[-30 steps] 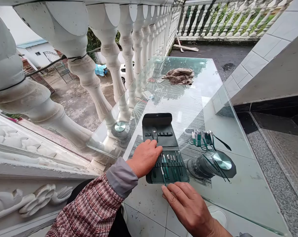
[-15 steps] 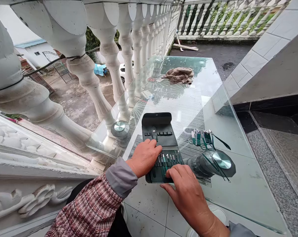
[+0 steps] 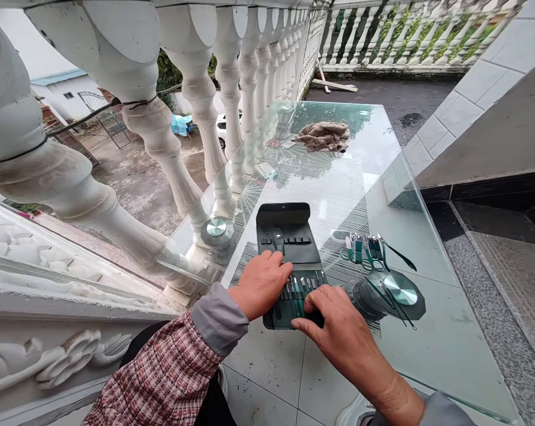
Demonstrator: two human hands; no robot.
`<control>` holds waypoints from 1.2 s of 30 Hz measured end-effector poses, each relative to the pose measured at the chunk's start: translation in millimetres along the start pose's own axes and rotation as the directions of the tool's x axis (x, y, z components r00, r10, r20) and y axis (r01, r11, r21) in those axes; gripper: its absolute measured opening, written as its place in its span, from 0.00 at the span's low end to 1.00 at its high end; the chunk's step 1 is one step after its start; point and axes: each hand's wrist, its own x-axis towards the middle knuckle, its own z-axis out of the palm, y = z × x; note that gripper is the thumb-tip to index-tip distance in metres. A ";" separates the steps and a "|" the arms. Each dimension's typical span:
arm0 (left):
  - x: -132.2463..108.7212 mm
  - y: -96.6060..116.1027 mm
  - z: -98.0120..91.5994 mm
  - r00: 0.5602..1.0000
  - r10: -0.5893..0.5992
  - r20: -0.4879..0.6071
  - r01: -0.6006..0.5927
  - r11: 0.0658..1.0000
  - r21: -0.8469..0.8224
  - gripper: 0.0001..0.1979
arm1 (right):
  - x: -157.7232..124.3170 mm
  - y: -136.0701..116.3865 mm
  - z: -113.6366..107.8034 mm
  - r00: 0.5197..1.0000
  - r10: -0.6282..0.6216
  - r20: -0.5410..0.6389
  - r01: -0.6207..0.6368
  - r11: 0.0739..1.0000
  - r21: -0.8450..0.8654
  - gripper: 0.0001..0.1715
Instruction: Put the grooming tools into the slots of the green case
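Observation:
An unfolded black manicure case (image 3: 288, 253) lies on the glass table, its flap at the far end. Several slim metal manicure tools (image 3: 299, 286) sit in a row under its elastic loops. My left hand (image 3: 262, 283) is closed over the case's left side, fingertips at the upper ends of the tools. At the near right corner is my right hand (image 3: 338, 324), its fingers curled and its thumb by the near edge; what lies between them is hidden. To the right lie nail clippers (image 3: 356, 248), scissors (image 3: 373, 264) and thin dark metal tools (image 3: 395, 303).
The glass tabletop (image 3: 444, 331) stands on round metal-capped supports (image 3: 217, 227). A crumpled brown cloth (image 3: 323, 137) lies toward its far end, and a small card (image 3: 265, 170) is visible near the left side. White balusters (image 3: 200, 94) line the left; a tiled wall (image 3: 471, 112) rises at right.
My right hand has shifted slightly up and right along the near edge of the case, and its fingers are curled more. My left hand stays in place on the case.

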 end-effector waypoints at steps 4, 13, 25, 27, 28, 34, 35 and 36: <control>0.4 -0.5 1.6 1.000 0.002 -0.008 -0.002 1.000 0.012 0.07 | 0.4 -4.2 2.9 0.998 0.002 -0.065 -0.005 0.999 -0.052 0.15; 1.8 -1.2 3.8 1.000 -0.008 -0.016 0.008 1.000 0.003 0.07 | 5.6 -13.1 14.4 0.988 0.023 -0.151 -0.038 0.994 -0.101 0.13; -0.1 -1.0 1.8 1.000 -0.009 -0.007 0.009 1.000 0.016 0.09 | -5.7 5.3 11.4 0.929 -0.184 -0.322 0.212 0.976 0.055 0.14; -0.1 -1.2 2.0 1.000 -0.007 -0.003 0.007 1.000 0.013 0.09 | -13.6 4.7 14.6 0.929 -0.239 -0.284 0.246 0.969 -0.010 0.16; -0.1 -1.3 2.4 1.000 -0.005 -0.004 0.005 1.000 0.011 0.09 | -17.4 4.1 16.4 0.930 -0.252 -0.268 0.249 0.967 -0.047 0.16; -0.5 -1.2 1.9 1.000 0.004 -0.019 -0.003 1.000 0.005 0.09 | -28.7 1.6 20.7 0.900 -0.344 -0.266 0.291 0.931 -0.221 0.17; -0.5 -1.1 1.0 1.000 0.004 -0.014 -0.004 1.000 0.006 0.09 | -29.2 1.6 20.4 0.890 -0.369 -0.266 0.309 0.920 -0.243 0.17; -0.5 -0.9 0.2 1.000 0.004 -0.008 -0.004 1.000 0.008 0.09 | -29.7 1.6 20.1 0.882 -0.388 -0.268 0.322 0.910 -0.260 0.18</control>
